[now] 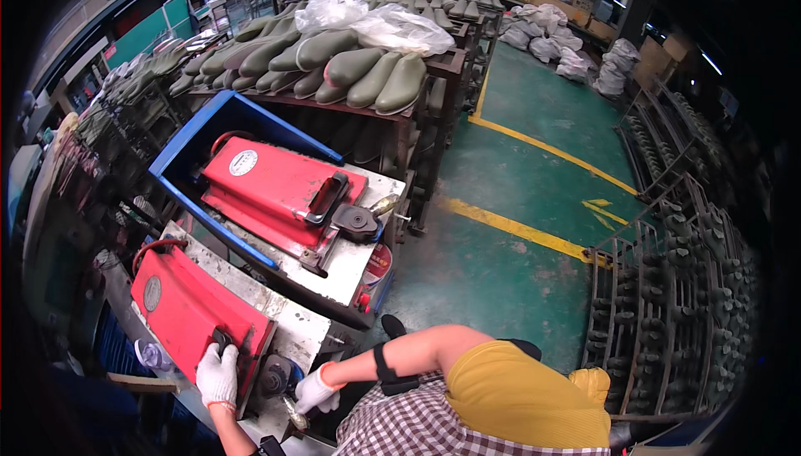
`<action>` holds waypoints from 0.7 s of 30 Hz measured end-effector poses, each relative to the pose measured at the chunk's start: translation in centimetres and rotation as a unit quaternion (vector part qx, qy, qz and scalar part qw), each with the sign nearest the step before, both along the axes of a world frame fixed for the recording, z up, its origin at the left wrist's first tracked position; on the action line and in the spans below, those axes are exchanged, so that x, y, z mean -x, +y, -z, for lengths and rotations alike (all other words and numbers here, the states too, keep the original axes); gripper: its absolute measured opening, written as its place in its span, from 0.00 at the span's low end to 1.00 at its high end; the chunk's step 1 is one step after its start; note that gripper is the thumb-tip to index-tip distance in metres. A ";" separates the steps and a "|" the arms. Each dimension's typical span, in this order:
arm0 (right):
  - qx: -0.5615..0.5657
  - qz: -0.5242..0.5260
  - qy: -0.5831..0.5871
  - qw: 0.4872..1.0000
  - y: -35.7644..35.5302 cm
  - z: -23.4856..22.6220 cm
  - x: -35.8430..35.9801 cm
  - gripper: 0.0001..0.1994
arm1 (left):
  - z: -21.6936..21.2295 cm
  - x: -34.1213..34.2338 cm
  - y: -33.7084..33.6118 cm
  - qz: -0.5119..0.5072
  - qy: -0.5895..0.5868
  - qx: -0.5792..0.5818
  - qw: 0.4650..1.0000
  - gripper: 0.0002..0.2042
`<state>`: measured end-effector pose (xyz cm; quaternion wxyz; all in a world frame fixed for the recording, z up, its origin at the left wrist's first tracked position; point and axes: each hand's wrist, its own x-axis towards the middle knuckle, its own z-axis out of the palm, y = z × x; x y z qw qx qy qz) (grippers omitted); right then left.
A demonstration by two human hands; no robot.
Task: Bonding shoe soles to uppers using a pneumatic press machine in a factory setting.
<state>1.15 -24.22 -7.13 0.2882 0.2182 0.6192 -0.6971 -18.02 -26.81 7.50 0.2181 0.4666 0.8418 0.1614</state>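
My left hand (218, 378), in a white knit glove, rests at the front of the nearer red machine cover (188, 297). Its fingers close around a black handle (222, 337) there. My right hand (314, 393), gloved the same way, is curled beside a worn brassy metal piece (294, 413) and a dark round fitting (275, 375) on the machine's pale top. What the right fingers hold, if anything, is hidden. Beyond stands a second machine of the same kind, with a red cover (275, 189), a black handle (325, 198) and a dark round fitting (357, 220).
A blue bin (188, 135) frames the second machine. Behind it, a rack carries many olive boots (367, 80) under clear plastic (392, 26). Metal racks (659, 314) line the right side. White sacks (546, 35) lie at the back of the green floor (534, 139).
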 end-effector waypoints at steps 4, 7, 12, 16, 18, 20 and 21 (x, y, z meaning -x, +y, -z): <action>0.006 0.075 0.058 0.995 5.2 -5.7 -3.0 0.25 | -6.0 1.2 0.5 -0.034 0.016 -0.088 0.995 0.19; -0.049 0.156 0.111 0.980 9.1 -7.1 -2.6 0.20 | -8.9 3.3 0.4 0.027 0.160 -0.317 0.934 0.16; -0.282 0.290 0.172 0.898 11.9 -3.6 4.6 0.31 | -10.5 6.4 0.5 0.007 0.424 -0.366 0.828 0.27; -0.479 0.224 0.187 0.828 10.7 -2.4 11.2 0.47 | -11.1 7.6 1.1 -0.008 0.469 -0.382 0.796 0.29; -0.553 0.201 0.195 0.785 8.9 -2.2 14.7 0.52 | -11.3 8.1 0.8 0.000 0.471 -0.358 0.806 0.30; -0.617 0.145 0.186 0.751 7.6 -1.9 17.6 0.54 | -10.7 8.5 0.2 -0.006 0.486 -0.363 0.795 0.31; -0.647 0.123 0.190 0.728 7.2 -1.5 18.8 0.55 | -9.9 8.4 -0.2 -0.013 0.483 -0.375 0.791 0.31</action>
